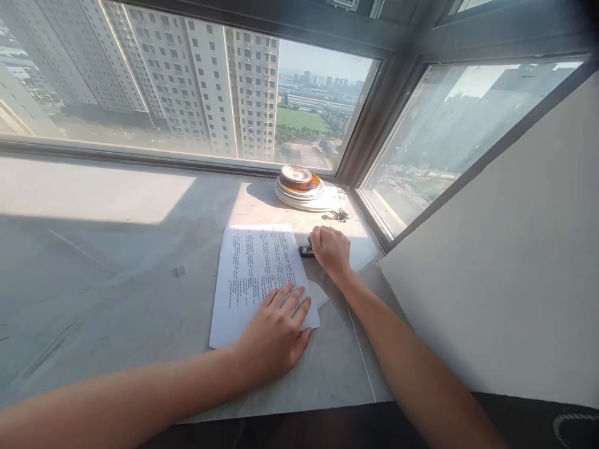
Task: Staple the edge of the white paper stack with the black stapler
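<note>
The left hand lies splayed at five o'clock on a printed sheet, gripping nothing — the right hand is curled tight over a black stapler at the sheet's two o'clock edge. Beyond the stapler on the window ledge, stacked plates stand at twelve, keys at one-thirty.

Left forearm, eight o'clock: bare, smooth, tapering to wrist. Right forearm, between four and five: likewise bare. Left hand and right hand ungloved. Dark strip, six o'clock: possibly clothing, too dim to tell.
</note>
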### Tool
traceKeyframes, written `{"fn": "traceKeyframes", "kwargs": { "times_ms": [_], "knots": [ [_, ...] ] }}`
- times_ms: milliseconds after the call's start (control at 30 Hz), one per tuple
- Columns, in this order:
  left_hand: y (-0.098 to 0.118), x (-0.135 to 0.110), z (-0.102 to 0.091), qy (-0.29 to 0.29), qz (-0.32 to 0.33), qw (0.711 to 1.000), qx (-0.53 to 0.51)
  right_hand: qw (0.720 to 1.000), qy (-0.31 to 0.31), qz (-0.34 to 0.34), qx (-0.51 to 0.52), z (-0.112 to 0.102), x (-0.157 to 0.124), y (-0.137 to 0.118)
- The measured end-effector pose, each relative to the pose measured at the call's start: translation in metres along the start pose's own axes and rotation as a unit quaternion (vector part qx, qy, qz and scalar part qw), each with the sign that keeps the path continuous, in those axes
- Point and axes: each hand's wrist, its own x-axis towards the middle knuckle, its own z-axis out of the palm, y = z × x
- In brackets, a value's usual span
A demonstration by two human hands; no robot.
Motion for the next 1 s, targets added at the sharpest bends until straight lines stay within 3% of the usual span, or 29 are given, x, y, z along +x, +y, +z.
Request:
{"fn": "traceKeyframes", "kwargs": {
  "times_ms": [167,300,367,400,433,500,567,633,733,900,1000],
  "knots": [
    [0.017,-0.009,-0.002,-0.004,0.038,0.999,0.001,1.0,0.013,0.018,0.013,-0.004,0.003,0.003],
    [0.016,-0.005,-0.028,-0.014,0.092,0.996,0.001,0.998,0.028,0.033,0.045,-0.005,0.004,0.009],
    [-0.01,-0.001,-0.05,0.034,0.065,0.997,0.013,0.997,0.029,0.031,0.061,-0.004,0.004,0.011],
    [-0.031,0.001,-0.062,0.088,0.026,0.995,0.03,0.997,0.031,0.032,0.067,-0.003,0.004,0.011],
    [-0.055,0.0,-0.072,0.122,-0.054,0.99,0.043,0.996,0.034,0.033,0.074,-0.003,0.005,0.012],
    [-0.11,-0.007,-0.089,0.235,-0.203,0.948,0.064,0.994,0.045,0.04,0.087,-0.002,0.005,0.013],
    [-0.161,-0.022,-0.097,0.247,-0.288,0.923,0.06,0.993,0.053,0.044,0.099,-0.002,0.006,0.015],
    [-0.195,-0.042,-0.098,0.221,-0.322,0.92,-0.02,0.992,0.053,0.037,0.108,-0.002,0.007,0.018],
    [-0.214,-0.065,-0.096,0.185,-0.297,0.933,-0.088,0.99,0.045,0.006,0.13,-0.003,0.007,0.025],
    [-0.217,-0.072,-0.088,0.121,-0.281,0.942,-0.137,0.991,0.058,0.003,0.124,-0.005,0.002,0.03],
    [-0.216,-0.075,-0.085,0.095,-0.263,0.949,-0.149,0.994,0.0,-0.009,0.108,-0.011,-0.004,0.035]
  ]
}}
